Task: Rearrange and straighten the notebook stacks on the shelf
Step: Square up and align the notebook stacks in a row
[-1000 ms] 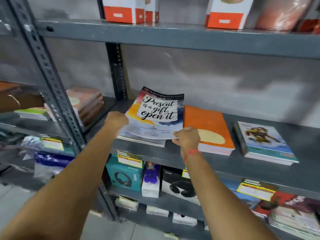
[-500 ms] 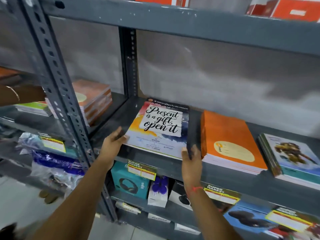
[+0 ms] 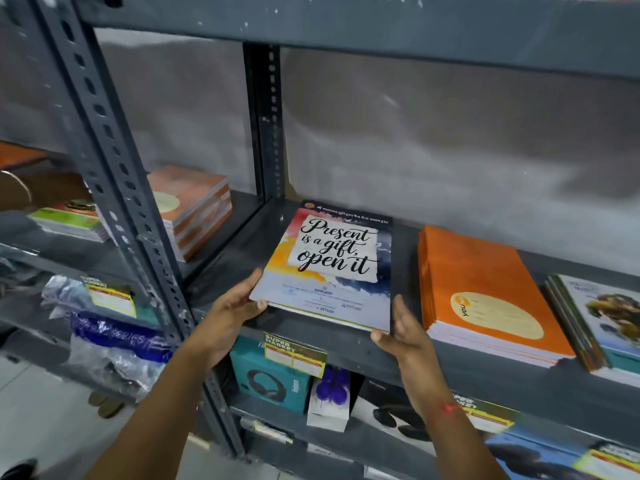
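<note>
Head view, left hand (image 3: 232, 310) and right hand (image 3: 401, 332), fingers straight, pressing either side of a watercolour-cover notebook stack (image 3: 332, 271) on a grey shelf (image 3: 346, 346), orange notebook stack (image 3: 485, 289) beside

Left of the left hand (image 3: 235, 306): bare shelf board (image 3: 235, 251), open as far as the slotted front post (image 3: 114, 188).
Between the hands: filled by the notebook stack (image 3: 329, 271).
Right of the right hand (image 3: 401, 327): a narrow bare strip, then the orange stack (image 3: 485, 289) walls it off.
Above the hands: open air up to the upper shelf (image 3: 346, 26).
Beyond the hands: the rear post (image 3: 266, 126) and the grey wall (image 3: 450, 150) close the back.
Below the hands: a price tag (image 3: 294, 351) hangs on the shelf's front lip.
</note>
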